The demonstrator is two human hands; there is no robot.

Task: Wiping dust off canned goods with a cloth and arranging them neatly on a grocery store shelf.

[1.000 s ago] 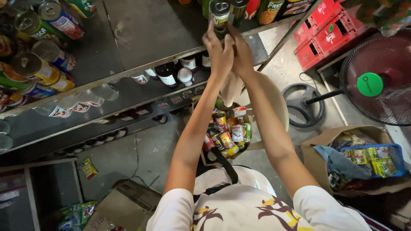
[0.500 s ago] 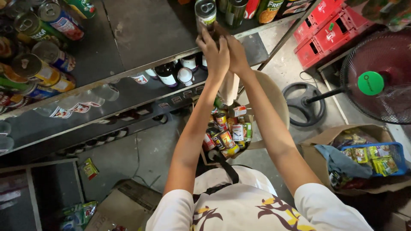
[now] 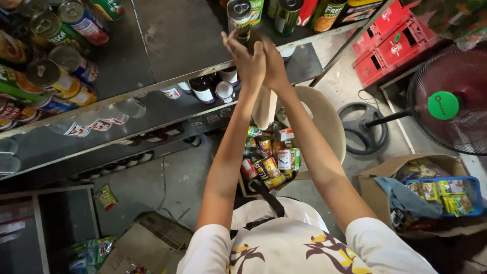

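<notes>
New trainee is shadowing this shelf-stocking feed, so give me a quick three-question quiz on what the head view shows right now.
1. True or false: both hands, left hand and right hand, are raised to one can at the top shelf.
2. What stands right of the pale chair? A) a ladder B) a red fan C) a sink
3. Fill in: the box of cans sits on the ____.

Key: 1 true; 2 B; 3 chair.

Even daylight, wide-angle edge distortion
</notes>
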